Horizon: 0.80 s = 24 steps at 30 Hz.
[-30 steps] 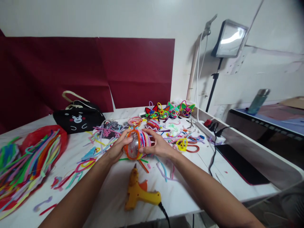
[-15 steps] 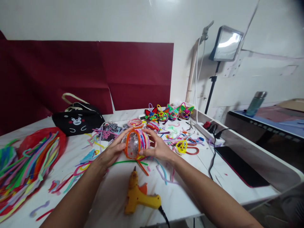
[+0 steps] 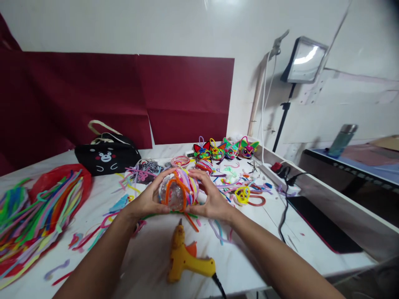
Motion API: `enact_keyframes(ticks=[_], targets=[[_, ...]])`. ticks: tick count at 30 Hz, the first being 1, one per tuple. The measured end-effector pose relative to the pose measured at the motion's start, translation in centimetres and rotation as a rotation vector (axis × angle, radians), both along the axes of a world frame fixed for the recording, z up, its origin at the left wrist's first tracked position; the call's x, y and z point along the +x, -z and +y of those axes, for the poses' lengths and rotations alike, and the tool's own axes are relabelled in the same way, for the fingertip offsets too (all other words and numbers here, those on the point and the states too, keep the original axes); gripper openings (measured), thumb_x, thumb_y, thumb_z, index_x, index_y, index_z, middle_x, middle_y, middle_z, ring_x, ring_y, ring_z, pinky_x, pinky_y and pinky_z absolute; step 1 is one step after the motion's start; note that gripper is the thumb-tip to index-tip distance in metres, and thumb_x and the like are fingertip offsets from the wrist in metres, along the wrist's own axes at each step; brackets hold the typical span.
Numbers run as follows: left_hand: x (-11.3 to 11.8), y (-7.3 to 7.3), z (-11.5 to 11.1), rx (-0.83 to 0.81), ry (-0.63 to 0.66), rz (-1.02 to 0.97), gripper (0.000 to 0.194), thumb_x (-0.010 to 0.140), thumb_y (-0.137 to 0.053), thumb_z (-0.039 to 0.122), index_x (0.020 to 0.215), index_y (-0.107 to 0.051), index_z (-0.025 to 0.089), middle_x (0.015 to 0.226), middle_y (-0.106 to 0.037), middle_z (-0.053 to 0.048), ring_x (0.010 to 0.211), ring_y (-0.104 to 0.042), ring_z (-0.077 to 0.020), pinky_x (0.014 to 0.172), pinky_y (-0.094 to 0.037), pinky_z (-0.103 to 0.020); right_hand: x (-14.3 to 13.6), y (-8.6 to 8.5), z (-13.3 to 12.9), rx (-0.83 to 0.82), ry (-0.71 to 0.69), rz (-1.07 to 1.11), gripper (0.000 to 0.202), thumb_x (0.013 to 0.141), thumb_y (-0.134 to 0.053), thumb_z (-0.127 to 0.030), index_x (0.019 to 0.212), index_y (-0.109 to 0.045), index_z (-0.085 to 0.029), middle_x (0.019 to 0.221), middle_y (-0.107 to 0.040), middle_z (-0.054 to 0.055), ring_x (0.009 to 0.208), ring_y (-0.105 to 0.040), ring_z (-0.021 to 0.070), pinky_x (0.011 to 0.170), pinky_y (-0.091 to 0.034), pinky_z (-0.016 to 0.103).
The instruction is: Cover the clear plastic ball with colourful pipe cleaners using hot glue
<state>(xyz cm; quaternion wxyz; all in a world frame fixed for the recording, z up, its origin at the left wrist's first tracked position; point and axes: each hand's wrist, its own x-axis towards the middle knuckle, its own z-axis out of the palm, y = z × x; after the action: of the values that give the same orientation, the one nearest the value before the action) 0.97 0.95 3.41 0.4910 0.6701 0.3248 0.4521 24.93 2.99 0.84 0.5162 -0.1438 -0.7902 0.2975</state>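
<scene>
The maroon sheet (image 3: 190, 95) hangs on the wall behind the white table (image 3: 146, 265). At the left of the table, a red bag (image 3: 84, 182) lies open under a thick bundle of fuzzy stems (image 3: 46, 216), so plenty of material looks unused. The black pouch (image 3: 107, 160) sits beyond it, and a phone (image 3: 324, 224) lies flat at the right.

The left hand (image 3: 145, 202) and right hand (image 3: 215, 203) are apart, clamped on opposite sides of the ball (image 3: 175, 197), which is between them near the middle of the table. The ball is partly covered: pink, lilac, yellow and white bands are packed closely on the side toward the right hand, while the side toward the left hand is clear and bare apart from orange strips that outline an opening. I would judge the covering well begun, with the clear part left as it is; the fingers hide some edges, so the far side may differ.

The yellow glue gun (image 3: 179, 257) lies just in front, nozzle toward the ball, in neither hand. At the back stand four decorated heads (image 3: 231, 150) with ears and faces, apparently complete; the ball shows neither. A yellow openwork piece (image 3: 242, 194) lies among loose scraps to the right.
</scene>
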Motion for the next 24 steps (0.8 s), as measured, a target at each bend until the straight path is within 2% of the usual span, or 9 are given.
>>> enact_keyframes(ticks=[3,7,14,20,24], targets=[[-0.2,-0.1,0.0,0.001,0.004,0.044,0.125,0.047,-0.097,0.047,0.154,-0.035,0.031,0.148,-0.052,-0.012,0.135,-0.051,-0.0394,0.108,-0.047,-0.043,-0.2,0.3,0.1,-0.013,-0.007,0.004,0.085,0.067,-0.09,-0.036,0.139,-0.045,-0.031,0.147,-0.042,0.011,0.144,-0.038,0.0281,0.112,-0.043,0.046],[0.0,-0.3,0.0,0.006,-0.03,0.082,0.123,0.049,-0.095,0.052,0.154,-0.035,0.03,0.151,-0.049,-0.012,0.139,-0.046,-0.0413,0.11,-0.045,-0.044,-0.4,0.5,0.1,-0.112,-0.012,0.022,0.086,0.065,-0.091,-0.034,0.138,-0.046,-0.03,0.147,-0.043,0.01,0.14,-0.044,0.0281,0.114,-0.041,0.047],[0.7,0.2,0.7,0.038,-0.125,-0.008,0.099,0.053,-0.091,0.054,0.139,-0.052,0.026,0.142,-0.058,-0.011,0.135,-0.049,-0.0393,0.11,-0.044,-0.044,-0.7,0.1,-0.4,-0.331,-0.012,0.069,0.086,0.063,-0.091,-0.037,0.135,-0.046,-0.026,0.138,-0.052,0.01,0.126,-0.056,0.0268,0.103,-0.051,0.042],[1.8,0.5,0.5,-0.035,-0.124,-0.142,0.08,0.068,-0.083,0.044,0.141,-0.053,0.028,0.144,-0.059,-0.008,0.137,-0.05,-0.0364,0.114,-0.042,-0.045,-0.8,0.2,-0.2,-0.3,0.113,0.047,0.083,0.064,-0.09,-0.042,0.134,-0.048,-0.025,0.136,-0.055,0.01,0.126,-0.056,0.0278,0.103,-0.05,0.043],[2.3,0.7,0.5,-0.03,-0.15,-0.13,0.077,0.071,-0.081,0.045,0.139,-0.052,0.026,0.147,-0.056,-0.009,0.139,-0.048,-0.036,0.112,-0.043,-0.042,-0.9,0.7,0.2,-0.269,0.208,0.03,0.085,0.063,-0.09,-0.046,0.133,-0.048,-0.024,0.136,-0.055,0.011,0.127,-0.054,0.0288,0.108,-0.045,0.046]])
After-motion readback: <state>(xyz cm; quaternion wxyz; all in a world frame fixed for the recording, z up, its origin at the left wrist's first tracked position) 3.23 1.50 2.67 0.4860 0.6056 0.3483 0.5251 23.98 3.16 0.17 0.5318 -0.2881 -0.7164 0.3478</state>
